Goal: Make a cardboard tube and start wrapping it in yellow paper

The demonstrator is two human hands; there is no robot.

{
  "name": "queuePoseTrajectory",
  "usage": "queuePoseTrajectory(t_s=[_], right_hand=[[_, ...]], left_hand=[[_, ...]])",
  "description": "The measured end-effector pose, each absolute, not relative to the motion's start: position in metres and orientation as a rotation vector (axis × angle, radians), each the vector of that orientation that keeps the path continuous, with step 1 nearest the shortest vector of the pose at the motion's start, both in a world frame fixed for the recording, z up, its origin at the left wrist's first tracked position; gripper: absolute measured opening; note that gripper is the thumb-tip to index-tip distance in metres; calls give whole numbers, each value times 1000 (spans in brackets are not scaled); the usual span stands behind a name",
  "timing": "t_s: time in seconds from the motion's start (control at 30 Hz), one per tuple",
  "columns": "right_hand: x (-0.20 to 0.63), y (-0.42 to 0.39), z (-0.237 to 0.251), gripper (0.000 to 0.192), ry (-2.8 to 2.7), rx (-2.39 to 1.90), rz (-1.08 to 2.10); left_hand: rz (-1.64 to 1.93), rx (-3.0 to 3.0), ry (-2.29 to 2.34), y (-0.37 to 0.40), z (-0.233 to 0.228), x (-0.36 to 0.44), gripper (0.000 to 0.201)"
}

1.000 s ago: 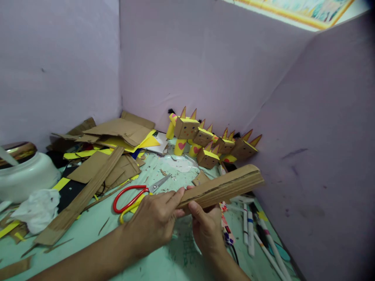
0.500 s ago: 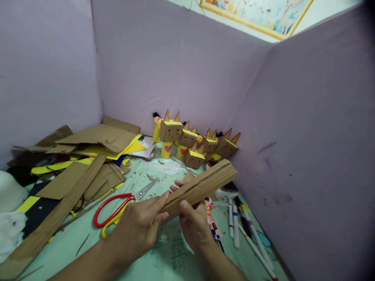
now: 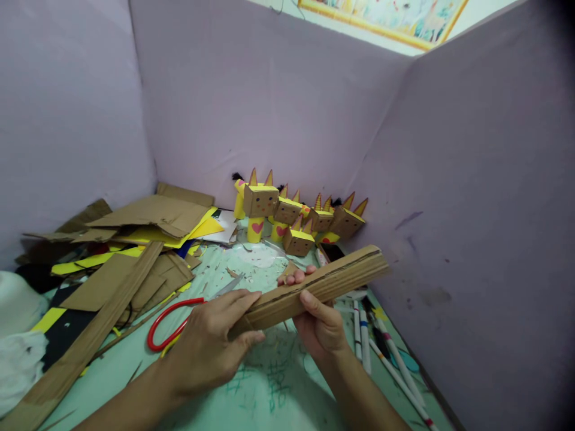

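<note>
Above the green table, both hands grip one cardboard strip.
Its long axis rises rightward; left hand pinches the low end, right hand wraps mid-length, fingers curled.

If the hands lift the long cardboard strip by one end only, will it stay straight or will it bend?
The cardboard strip looks layered and thick, so it probably stays fairly stiff. It spans straight between the left hand and right hand without sagging. Being cardboard, it is likely light, though it may flex slightly.

Matt corrugated cardboard strip between the fingers

Rough cut edges; left of the fingers, glossy red plastic scissors.
</note>
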State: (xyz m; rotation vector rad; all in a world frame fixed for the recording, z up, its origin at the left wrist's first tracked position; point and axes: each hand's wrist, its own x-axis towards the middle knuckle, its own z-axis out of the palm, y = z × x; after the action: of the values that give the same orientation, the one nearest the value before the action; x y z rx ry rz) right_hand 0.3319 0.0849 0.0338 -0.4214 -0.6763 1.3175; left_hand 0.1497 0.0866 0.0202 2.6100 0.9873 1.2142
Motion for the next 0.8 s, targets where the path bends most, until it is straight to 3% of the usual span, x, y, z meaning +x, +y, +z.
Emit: queuePoseTrajectory(t_s=[0.8], right_hand=[[323,80,31,42,-585,-426,1378]], left_hand=[[1488,2502,914,78,17,154,18]])
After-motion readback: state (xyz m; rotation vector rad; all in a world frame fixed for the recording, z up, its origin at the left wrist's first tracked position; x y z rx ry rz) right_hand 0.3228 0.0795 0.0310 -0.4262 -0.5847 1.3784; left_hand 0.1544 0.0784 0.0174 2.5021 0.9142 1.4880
